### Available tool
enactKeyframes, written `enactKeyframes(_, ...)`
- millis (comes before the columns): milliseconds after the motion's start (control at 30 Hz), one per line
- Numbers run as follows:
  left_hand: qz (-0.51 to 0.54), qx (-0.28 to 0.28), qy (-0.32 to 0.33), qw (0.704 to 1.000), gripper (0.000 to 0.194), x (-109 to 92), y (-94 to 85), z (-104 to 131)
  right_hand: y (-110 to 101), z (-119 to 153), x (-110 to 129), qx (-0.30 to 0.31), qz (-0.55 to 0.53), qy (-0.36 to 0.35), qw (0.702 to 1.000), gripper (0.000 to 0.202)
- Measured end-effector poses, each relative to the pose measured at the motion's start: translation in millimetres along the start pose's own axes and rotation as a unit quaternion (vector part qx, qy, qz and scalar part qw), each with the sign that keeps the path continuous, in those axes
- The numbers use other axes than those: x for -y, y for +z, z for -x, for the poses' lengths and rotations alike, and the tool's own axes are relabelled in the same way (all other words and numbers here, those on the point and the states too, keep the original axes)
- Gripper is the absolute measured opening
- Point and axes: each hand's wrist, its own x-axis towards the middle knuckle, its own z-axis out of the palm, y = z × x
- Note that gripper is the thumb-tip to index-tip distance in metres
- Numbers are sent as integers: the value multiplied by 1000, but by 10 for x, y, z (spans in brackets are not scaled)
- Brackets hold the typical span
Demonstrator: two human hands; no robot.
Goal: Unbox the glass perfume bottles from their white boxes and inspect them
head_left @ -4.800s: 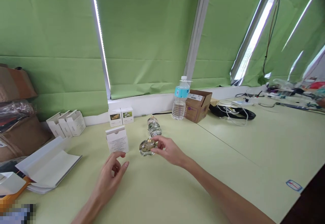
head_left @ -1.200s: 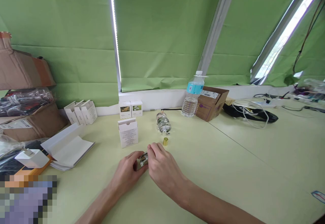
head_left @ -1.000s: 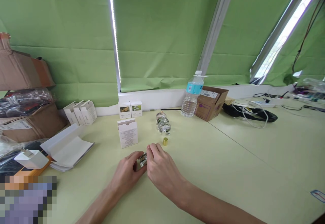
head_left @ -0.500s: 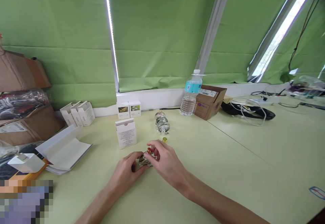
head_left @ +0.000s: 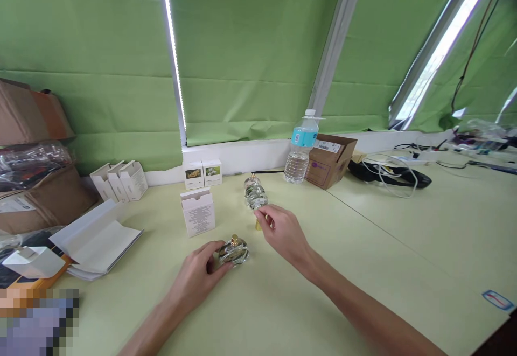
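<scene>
My left hand [head_left: 198, 270] is wrapped round the left side of a round clear glass perfume bottle [head_left: 238, 253]. The bottle stands on the table with its gold neck [head_left: 235, 239] uncovered. Thumb and fingers of my right hand [head_left: 285, 232] are pinched together farther back and to the right; what is between the fingertips is mostly hidden. A small gold piece [head_left: 258, 226] shows just below those fingertips, and I cannot tell whether it is held. Behind them stands a row of similar glass bottles [head_left: 254, 192].
An open white carton [head_left: 198, 213] stands left of the bottles, with two small picture boxes [head_left: 203, 174] behind it. Several white cartons [head_left: 121, 181] and papers [head_left: 105, 243] lie left. A water bottle [head_left: 301, 148], brown box [head_left: 329, 162] and cabled black item [head_left: 388, 174] stand at the back.
My right hand has left the neck of the held perfume bottle and moved back and right to the small gold piece. My left hand still holds the bottle in about the same place.
</scene>
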Motion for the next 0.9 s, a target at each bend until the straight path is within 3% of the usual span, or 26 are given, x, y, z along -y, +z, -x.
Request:
enactKeyframes(200,-44,-8,23,999,33,-25,-11,30,73,-73,-232,80,58,60,993,20)
enactKeyframes(300,-109,-59,96,988,42,-29,-38,42,137,-59,-267,119,66,76,988,22)
enactKeyframes(400,-211,-141,211,944,55,-26,-89,50,179,-37,-283,136,67,76,986,24)
enactKeyframes(467,-275,-172,274,905,54,-28,-125,59,202,-25,-299,141,72,70,985,24)
enactKeyframes(533,-315,-180,311,878,48,-34,-155,68,225,-18,-318,144,77,63,985,23)
enactKeyframes(667,-347,-183,338,856,43,-89,-232,56,255,-10,-339,147,79,54,984,22)
enactKeyframes(800,-379,-187,411,807,24,-350,-378,110,251,-8,-336,153,81,43,984,20)
enactKeyframes(900,-427,-185,499,731,14,-718,-456,357,251,-8,-339,160,86,39,983,20)
